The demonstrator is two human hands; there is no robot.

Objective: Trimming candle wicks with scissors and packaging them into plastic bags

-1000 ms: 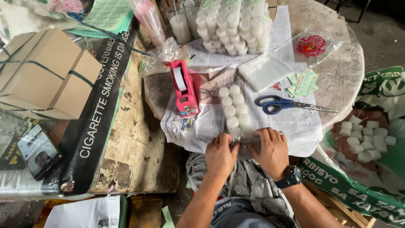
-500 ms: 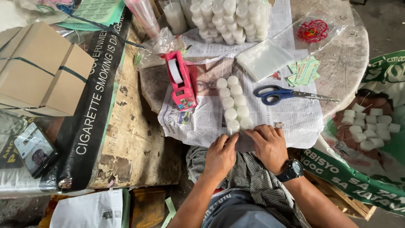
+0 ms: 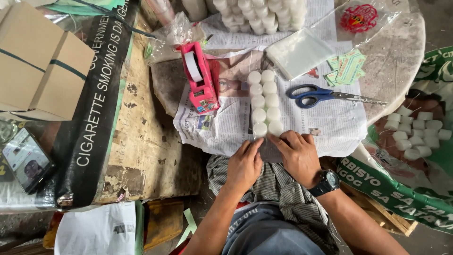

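Observation:
A clear plastic bag [image 3: 270,150] holds two rows of small white candles [image 3: 263,101] and lies on newspaper [image 3: 330,127] on the table. My left hand [image 3: 245,164] and my right hand [image 3: 297,155] both pinch the bag's open near end, fingertips close together just below the nearest candles. A black watch [image 3: 325,182] is on my right wrist.
A pink tape dispenser [image 3: 198,80] stands left of the candles. Blue-handled scissors [image 3: 325,96], green labels [image 3: 347,68] and a stack of clear bags [image 3: 299,52] lie to the right. Packed candles [image 3: 259,14] sit at the back, loose candles [image 3: 415,134] at right. Cardboard boxes [image 3: 37,71] and a phone [image 3: 26,160] are at left.
Both hands have pulled the bag's end toward me and pressed closer together. The view has shifted, so the table's things appear higher in the frame.

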